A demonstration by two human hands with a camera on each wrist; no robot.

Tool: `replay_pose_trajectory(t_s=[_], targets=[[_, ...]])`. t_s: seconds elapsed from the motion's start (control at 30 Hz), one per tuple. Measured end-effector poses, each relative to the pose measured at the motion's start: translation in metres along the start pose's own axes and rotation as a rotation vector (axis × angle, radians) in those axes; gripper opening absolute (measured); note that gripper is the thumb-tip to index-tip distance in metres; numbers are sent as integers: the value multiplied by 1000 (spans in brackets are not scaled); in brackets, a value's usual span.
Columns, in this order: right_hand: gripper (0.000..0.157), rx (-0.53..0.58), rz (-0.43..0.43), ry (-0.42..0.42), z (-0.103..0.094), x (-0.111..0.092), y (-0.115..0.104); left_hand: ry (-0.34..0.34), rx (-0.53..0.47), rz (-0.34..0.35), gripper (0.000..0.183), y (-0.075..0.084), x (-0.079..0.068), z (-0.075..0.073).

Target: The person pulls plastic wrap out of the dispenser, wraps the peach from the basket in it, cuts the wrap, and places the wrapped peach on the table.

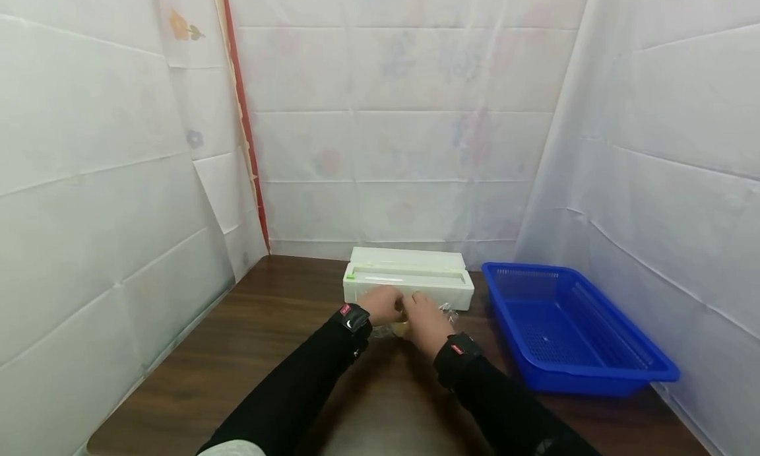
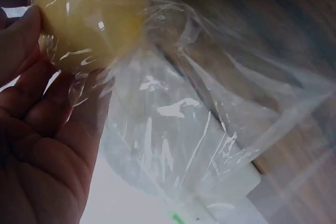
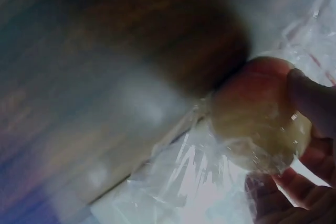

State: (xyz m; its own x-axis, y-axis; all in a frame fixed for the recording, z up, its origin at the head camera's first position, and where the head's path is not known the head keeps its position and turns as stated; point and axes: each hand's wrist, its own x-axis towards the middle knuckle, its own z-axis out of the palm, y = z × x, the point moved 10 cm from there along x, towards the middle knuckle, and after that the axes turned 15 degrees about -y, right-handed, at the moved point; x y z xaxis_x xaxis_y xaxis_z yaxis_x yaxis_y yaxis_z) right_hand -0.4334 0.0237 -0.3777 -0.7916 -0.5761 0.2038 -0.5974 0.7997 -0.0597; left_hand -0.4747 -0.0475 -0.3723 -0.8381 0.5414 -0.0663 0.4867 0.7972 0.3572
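Tabletop (image 1: 249, 357): dark wood
Fruit (image 2: 92, 22): in clear film (image 2: 173, 129), near side of white box (image 1: 454, 297)
Left hand (image 1: 382, 303): fingers curled round fruit
Right hand (image 1: 426, 321): thumb and fingers gripping fruit
Blue basket (image 1: 594, 371): right

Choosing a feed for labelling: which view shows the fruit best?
Right wrist: nearly the whole fruit is in frame, red and yellow, with fingers covering only one edge. Left wrist shows its yellow part under clear film, cropped by the top edge. Head shows just a small patch between left hand and right hand.
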Motion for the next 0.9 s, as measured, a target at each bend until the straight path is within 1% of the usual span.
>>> replay_pose_trajectory(t_s=[0.13, 0.27, 0.33, 0.4, 0.47, 0.57, 0.63, 0.7, 0.8, 0.87, 0.9], targets=[[54, 34, -20, 1, 0, 3, 4, 42, 45, -8, 11, -1, 3, 3], [59, 73, -57, -26, 2, 7, 9, 90, 164, 4, 18, -1, 6, 2], [66, 87, -60, -37, 5, 7, 13, 103, 179, 2, 18, 0, 6, 2], [75, 95, -55, -33, 7, 7, 16, 111, 159, -6, 12, -1, 5, 3], [73, 108, -47, -17, 7, 9, 19, 107, 129, -18, 8, -3, 5, 2], [65, 140, -48, -10, 5, 11, 21, 90, 88, -31, 23, -9, 5, 6], [58, 161, -61, -16, 5, 14, 20, 88, 80, -35, 36, -13, 5, 9], [57, 180, -73, -26, 5, 17, 20, 99, 107, -36, 47, -17, 7, 11], [54, 187, -61, -52, 7, 24, 22, 115, 173, -7, 58, -18, 11, 15], [52, 188, -42, -72, 9, 27, 26, 127, 225, 20, 56, -16, 14, 17], [51, 186, -33, -80, 11, 28, 28, 131, 231, 34, 53, -15, 16, 18]])
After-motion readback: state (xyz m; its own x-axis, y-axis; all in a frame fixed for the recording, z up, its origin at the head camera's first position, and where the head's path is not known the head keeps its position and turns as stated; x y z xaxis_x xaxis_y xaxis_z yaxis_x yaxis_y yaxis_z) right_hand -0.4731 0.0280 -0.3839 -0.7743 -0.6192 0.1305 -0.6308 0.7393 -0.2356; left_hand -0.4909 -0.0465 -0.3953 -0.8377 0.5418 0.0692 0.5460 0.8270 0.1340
